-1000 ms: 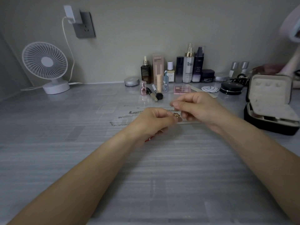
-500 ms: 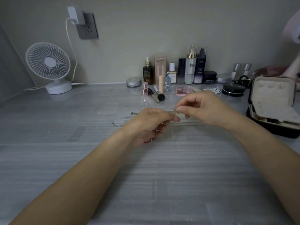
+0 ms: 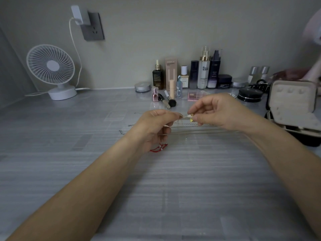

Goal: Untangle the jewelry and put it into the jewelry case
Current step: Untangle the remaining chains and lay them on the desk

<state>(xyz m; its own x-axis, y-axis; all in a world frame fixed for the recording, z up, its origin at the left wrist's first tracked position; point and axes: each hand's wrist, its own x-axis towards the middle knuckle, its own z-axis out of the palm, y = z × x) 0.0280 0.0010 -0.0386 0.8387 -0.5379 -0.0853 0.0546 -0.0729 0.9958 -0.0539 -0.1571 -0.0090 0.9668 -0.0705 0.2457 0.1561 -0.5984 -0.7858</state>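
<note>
At centre frame, my left hand (image 3: 154, 126) and my right hand (image 3: 218, 112) meet above the surface (image 3: 156, 188), their tips nearly touching. My left fingers (image 3: 173, 115) are curled, with thumb and forefinger pinching one end of a small gold-and-white jewelry piece (image 3: 188, 117). My right fingers (image 3: 196, 106) pinch the opposite end, and the others on that hand are loosely curled. The piece is held clear of the surface, between the two hands. A fine chain (image 3: 177, 121) hangs from it beside my left thumb; it is too thin for me to trace where it runs.

Just beyond the hands, a silver chain (image 3: 187, 125) lies flat on the surface, running left to right. A red cord bracelet (image 3: 159, 148) lies on the surface just below my left hand.

At the right edge of the frame sits the jewelry case (image 3: 293, 105), open, lid upright, cream lining showing. It is well apart from the held piece, to the right of my right forearm.

Upper centre: a row of cosmetic bottles (image 3: 204, 72) stands along the wall, with a makeup brush (image 3: 169, 100) lying in front of it and a black compact (image 3: 250, 97) to the right.

Upper left: a white desk fan (image 3: 51, 66) stands on the surface. A white cable runs up from beside its base to a charger (image 3: 78, 14) plugged into the wall socket (image 3: 93, 26).
</note>
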